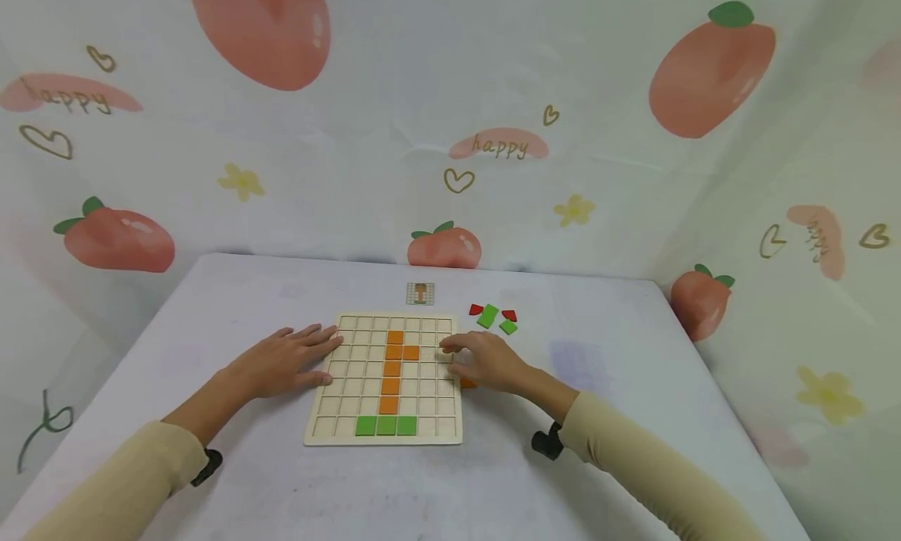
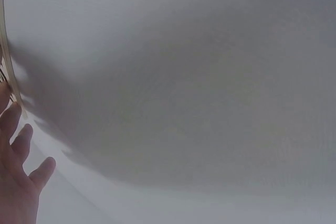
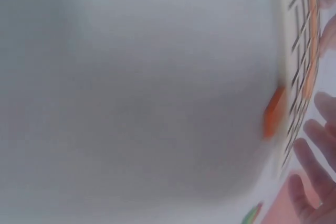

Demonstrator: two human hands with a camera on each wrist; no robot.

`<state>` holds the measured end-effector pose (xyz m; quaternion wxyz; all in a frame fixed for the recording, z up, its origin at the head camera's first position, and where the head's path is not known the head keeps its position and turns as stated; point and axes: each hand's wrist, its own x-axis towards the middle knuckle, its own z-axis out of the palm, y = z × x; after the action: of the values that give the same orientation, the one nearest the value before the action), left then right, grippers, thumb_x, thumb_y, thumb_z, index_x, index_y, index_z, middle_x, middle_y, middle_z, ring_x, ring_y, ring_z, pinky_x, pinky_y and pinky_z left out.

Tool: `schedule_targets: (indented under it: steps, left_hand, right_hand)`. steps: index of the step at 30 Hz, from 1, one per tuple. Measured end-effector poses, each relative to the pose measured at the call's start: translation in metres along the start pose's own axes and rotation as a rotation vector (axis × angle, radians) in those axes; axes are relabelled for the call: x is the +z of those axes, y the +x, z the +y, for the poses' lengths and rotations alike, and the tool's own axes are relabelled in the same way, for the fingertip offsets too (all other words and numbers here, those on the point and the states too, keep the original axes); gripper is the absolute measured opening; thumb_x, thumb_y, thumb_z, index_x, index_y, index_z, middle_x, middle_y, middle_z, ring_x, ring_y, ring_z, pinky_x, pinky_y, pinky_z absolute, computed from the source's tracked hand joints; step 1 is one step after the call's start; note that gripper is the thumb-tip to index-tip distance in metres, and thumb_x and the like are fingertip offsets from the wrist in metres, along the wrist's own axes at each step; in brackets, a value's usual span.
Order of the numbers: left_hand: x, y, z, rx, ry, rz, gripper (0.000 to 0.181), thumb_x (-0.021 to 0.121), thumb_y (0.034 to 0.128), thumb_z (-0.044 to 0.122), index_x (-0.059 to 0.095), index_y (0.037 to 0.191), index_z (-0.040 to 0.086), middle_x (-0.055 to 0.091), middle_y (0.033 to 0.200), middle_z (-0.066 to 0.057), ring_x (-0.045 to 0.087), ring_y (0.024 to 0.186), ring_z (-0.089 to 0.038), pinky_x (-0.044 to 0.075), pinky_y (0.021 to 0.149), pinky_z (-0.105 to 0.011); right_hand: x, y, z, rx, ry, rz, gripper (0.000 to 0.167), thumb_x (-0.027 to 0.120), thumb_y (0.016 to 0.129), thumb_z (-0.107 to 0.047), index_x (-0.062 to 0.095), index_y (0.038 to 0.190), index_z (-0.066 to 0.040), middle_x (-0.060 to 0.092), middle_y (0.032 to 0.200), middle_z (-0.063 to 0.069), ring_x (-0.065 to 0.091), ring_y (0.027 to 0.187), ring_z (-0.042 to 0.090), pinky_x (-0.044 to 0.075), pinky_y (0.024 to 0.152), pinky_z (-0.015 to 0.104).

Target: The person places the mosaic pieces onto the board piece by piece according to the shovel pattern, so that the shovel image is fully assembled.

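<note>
A pale wooden grid board [image 1: 345,408] lies on the table. Several orange square tiles [image 1: 390,386] form a column in its cells, with one more beside the column near the top. Three green tiles [image 1: 386,425] sit in the bottom row. My left hand [image 1: 288,361] rests at the board's left edge, fingers spread; the left wrist view shows these fingers [image 2: 21,142] at the rim. Over the right edge hovers my right hand [image 1: 489,361], fingers slightly bent and apart, with nothing visible between them. A loose orange tile [image 3: 274,113] lies against the right edge, partly hidden by that hand.
Beyond the board lies a small pattern card [image 1: 420,293]. To its right are loose red pieces [image 1: 509,316] and green pieces [image 1: 488,316]. Behind the white table [image 1: 246,478] hangs a fruit-printed cloth [image 1: 366,158].
</note>
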<state>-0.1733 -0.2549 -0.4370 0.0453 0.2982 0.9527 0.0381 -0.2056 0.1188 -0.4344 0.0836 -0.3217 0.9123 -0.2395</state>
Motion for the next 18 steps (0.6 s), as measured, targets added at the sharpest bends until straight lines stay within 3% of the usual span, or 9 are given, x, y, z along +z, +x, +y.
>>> schedule_targets:
  steps: [6, 10, 18]
  left_hand:
    - [0.000, -0.001, 0.000, -0.002, -0.001, 0.001, 0.072, 0.055, 0.0957, 0.057, 0.046, 0.150, 0.011, 0.043, 0.154, -0.012, 0.040, 0.140, -0.039, 0.035, 0.107, -0.062]
    - [-0.001, -0.001, 0.001, -0.004, -0.004, -0.003, 0.071, 0.056, 0.0955, 0.056, 0.047, 0.149, 0.011, 0.044, 0.153, -0.013, 0.040, 0.140, -0.040, 0.035, 0.107, -0.062]
    - [-0.002, -0.001, 0.003, -0.002, 0.002, -0.003, 0.071, 0.055, 0.0960, 0.056, 0.047, 0.149, 0.010, 0.044, 0.153, -0.013, 0.040, 0.140, -0.040, 0.035, 0.107, -0.062]
  right_hand:
    - [-0.008, -0.028, 0.025, -0.044, 0.011, 0.040, 0.042, 0.079, 0.087, -0.018, 0.067, 0.126, -0.008, 0.074, 0.111, 0.000, 0.068, 0.104, 0.015, 0.054, 0.093, 0.039]
    - [-0.006, -0.038, 0.036, -0.052, 0.016, 0.025, 0.046, 0.082, 0.084, -0.022, 0.067, 0.126, -0.007, 0.074, 0.111, -0.001, 0.067, 0.107, 0.015, 0.052, 0.096, 0.041]
    - [0.001, -0.046, 0.036, -0.100, 0.017, 0.078, 0.044, 0.083, 0.082, -0.017, 0.068, 0.122, -0.005, 0.075, 0.109, 0.000, 0.066, 0.108, 0.017, 0.049, 0.097, 0.045]
